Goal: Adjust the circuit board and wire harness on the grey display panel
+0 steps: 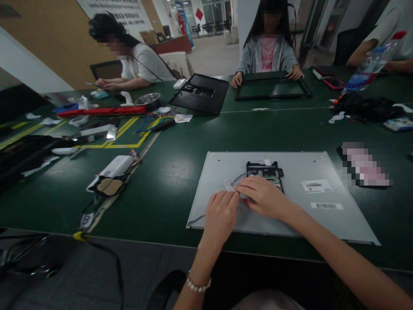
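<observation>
A grey metal-backed screen panel (213, 168) lies flat on the table in front of me, with a green circuit board in a black frame (264, 170) near its middle. From the board a thin grey cable (239, 177) curves to my fingers, and a grey strand shows again at the panel's lower left. My left hand (222, 213) is closed, its fingers curled down over the cable. Thumb and fingers of my right hand (264, 196) pinch together beside it, at a small whitish strip of tape (228, 185). Both sets of fingertips nearly meet, hiding much of the cable.
Left of the panel lies a white and black device (112, 174) with cords. Right of it is a phone-shaped object (366, 165). Across the table a person holds a black frame (272, 88) beside a black cover (201, 92). A bottle (368, 71) stands far right.
</observation>
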Available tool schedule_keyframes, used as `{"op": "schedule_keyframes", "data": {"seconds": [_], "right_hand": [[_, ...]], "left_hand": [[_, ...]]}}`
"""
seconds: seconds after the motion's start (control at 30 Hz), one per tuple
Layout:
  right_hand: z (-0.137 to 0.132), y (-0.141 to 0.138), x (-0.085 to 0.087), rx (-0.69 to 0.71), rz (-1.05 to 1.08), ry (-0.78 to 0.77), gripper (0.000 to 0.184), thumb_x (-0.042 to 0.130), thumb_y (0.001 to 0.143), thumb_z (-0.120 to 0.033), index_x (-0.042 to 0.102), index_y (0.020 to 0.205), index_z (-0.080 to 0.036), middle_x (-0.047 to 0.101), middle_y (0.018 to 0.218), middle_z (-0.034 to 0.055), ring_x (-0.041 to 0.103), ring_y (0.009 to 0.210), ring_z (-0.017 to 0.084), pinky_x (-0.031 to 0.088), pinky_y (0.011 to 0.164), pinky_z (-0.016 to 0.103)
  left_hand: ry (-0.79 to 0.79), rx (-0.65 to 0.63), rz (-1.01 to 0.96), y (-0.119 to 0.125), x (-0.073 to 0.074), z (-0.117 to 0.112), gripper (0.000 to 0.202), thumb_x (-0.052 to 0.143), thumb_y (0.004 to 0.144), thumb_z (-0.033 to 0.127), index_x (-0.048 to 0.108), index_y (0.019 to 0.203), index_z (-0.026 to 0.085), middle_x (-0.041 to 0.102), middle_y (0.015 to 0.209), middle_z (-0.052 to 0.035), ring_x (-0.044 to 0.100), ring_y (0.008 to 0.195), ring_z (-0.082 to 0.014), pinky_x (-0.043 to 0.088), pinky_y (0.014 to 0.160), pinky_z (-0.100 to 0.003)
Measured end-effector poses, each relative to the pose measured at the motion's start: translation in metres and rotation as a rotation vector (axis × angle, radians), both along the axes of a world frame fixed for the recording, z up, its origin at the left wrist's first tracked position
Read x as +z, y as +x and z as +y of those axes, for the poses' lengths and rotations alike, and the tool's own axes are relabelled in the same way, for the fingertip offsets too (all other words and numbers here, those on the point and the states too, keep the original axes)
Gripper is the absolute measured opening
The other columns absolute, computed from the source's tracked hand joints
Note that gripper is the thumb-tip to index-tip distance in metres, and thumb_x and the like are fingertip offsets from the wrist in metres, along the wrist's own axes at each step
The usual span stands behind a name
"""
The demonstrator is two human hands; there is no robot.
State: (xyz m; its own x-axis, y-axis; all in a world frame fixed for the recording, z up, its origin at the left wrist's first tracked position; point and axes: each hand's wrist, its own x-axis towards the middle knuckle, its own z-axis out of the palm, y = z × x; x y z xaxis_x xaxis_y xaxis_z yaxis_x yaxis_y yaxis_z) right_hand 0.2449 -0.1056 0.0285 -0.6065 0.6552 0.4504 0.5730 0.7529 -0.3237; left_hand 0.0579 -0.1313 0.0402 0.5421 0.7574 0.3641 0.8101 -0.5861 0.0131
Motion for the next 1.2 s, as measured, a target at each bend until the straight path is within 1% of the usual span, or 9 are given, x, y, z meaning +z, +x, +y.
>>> {"op": "schedule_keyframes", "data": {"seconds": [0.2, 0.3, 0.47, 0.57, 0.7, 0.77, 0.83, 1.1, 1.2], "right_hand": [[-0.003, -0.008, -0.006, -0.022, 0.012, 0.004, 0.033, 0.055, 0.087, -0.008, 0.061, 0.119, -0.014, 0.068, 0.112, 0.0118, 0.061, 0.106, 0.023, 0.048, 0.098, 0.044], [-0.005, -0.011, -0.007, -0.041, 0.023, 0.001, 0.036, 0.053, 0.087, -0.007, 0.060, 0.121, -0.015, 0.069, 0.112, 0.0114, 0.062, 0.104, 0.022, 0.046, 0.101, 0.045], [-0.006, -0.014, -0.011, -0.053, -0.009, -0.013, 0.041, 0.053, 0.088, -0.007, 0.056, 0.128, -0.014, 0.068, 0.116, 0.0113, 0.062, 0.108, 0.022, 0.035, 0.112, 0.051], [-0.007, -0.014, -0.013, -0.074, -0.041, -0.017, 0.042, 0.055, 0.089, -0.009, 0.055, 0.130, -0.013, 0.069, 0.114, 0.0108, 0.061, 0.109, 0.023, 0.031, 0.114, 0.053], [-0.006, -0.014, -0.013, -0.089, -0.089, -0.001, 0.026, 0.054, 0.092, -0.011, 0.063, 0.116, -0.017, 0.071, 0.105, 0.0066, 0.063, 0.105, 0.020, 0.028, 0.115, 0.051], [-0.006, -0.014, -0.013, -0.083, -0.112, 0.014, 0.017, 0.055, 0.093, -0.012, 0.066, 0.104, -0.019, 0.072, 0.098, 0.0042, 0.063, 0.101, 0.019, 0.028, 0.114, 0.050], [-0.006, -0.013, -0.012, -0.083, -0.112, 0.024, 0.014, 0.057, 0.093, -0.013, 0.067, 0.097, -0.020, 0.072, 0.095, 0.0028, 0.064, 0.099, 0.019, 0.030, 0.114, 0.049], [-0.007, -0.011, -0.011, -0.162, -0.013, 0.097, 0.020, 0.054, 0.094, -0.012, 0.068, 0.106, -0.020, 0.073, 0.103, 0.0041, 0.063, 0.100, 0.018, 0.034, 0.111, 0.046], [-0.008, -0.012, -0.010, -0.166, -0.036, 0.130, 0.018, 0.055, 0.093, -0.011, 0.068, 0.103, -0.019, 0.072, 0.101, 0.0042, 0.063, 0.100, 0.018, 0.035, 0.110, 0.045]], "left_hand": [[0.033, 0.031, -0.085, 0.002, -0.017, -0.004, 0.017, 0.054, 0.090, 0.006, 0.065, 0.100, 0.015, 0.070, 0.088, -0.0068, 0.062, 0.086, -0.0229, 0.045, 0.078, -0.037], [0.035, 0.036, -0.109, 0.002, -0.022, -0.006, 0.018, 0.054, 0.090, 0.006, 0.065, 0.102, 0.014, 0.070, 0.088, -0.0071, 0.063, 0.087, -0.0229, 0.045, 0.079, -0.037], [0.009, 0.047, -0.190, 0.003, -0.023, -0.007, 0.018, 0.054, 0.091, 0.010, 0.064, 0.105, 0.016, 0.072, 0.096, -0.0069, 0.065, 0.090, -0.0228, 0.045, 0.082, -0.037], [-0.021, 0.073, -0.303, 0.000, -0.022, -0.008, 0.021, 0.055, 0.091, 0.012, 0.062, 0.109, 0.018, 0.071, 0.100, -0.0062, 0.065, 0.093, -0.0222, 0.046, 0.085, -0.037], [-0.074, 0.181, -0.421, -0.010, -0.022, -0.009, 0.026, 0.055, 0.089, 0.012, 0.061, 0.114, 0.019, 0.069, 0.108, -0.0073, 0.063, 0.100, -0.0224, 0.048, 0.090, -0.039], [-0.119, 0.214, -0.427, -0.014, -0.023, -0.009, 0.030, 0.057, 0.088, 0.013, 0.061, 0.116, 0.020, 0.067, 0.114, -0.0084, 0.062, 0.106, -0.0237, 0.048, 0.094, -0.041], [-0.152, 0.216, -0.421, -0.018, -0.024, -0.010, 0.033, 0.059, 0.086, 0.013, 0.060, 0.119, 0.020, 0.065, 0.118, -0.0090, 0.060, 0.109, -0.0246, 0.048, 0.096, -0.042], [-0.137, 0.242, -0.352, -0.022, -0.030, -0.008, 0.033, 0.056, 0.087, 0.009, 0.060, 0.118, 0.019, 0.065, 0.118, -0.0102, 0.061, 0.109, -0.0264, 0.049, 0.097, -0.046], [-0.133, 0.238, -0.355, -0.023, -0.032, -0.006, 0.032, 0.055, 0.088, 0.009, 0.060, 0.118, 0.019, 0.065, 0.119, -0.0109, 0.060, 0.109, -0.0265, 0.050, 0.097, -0.047]]}}
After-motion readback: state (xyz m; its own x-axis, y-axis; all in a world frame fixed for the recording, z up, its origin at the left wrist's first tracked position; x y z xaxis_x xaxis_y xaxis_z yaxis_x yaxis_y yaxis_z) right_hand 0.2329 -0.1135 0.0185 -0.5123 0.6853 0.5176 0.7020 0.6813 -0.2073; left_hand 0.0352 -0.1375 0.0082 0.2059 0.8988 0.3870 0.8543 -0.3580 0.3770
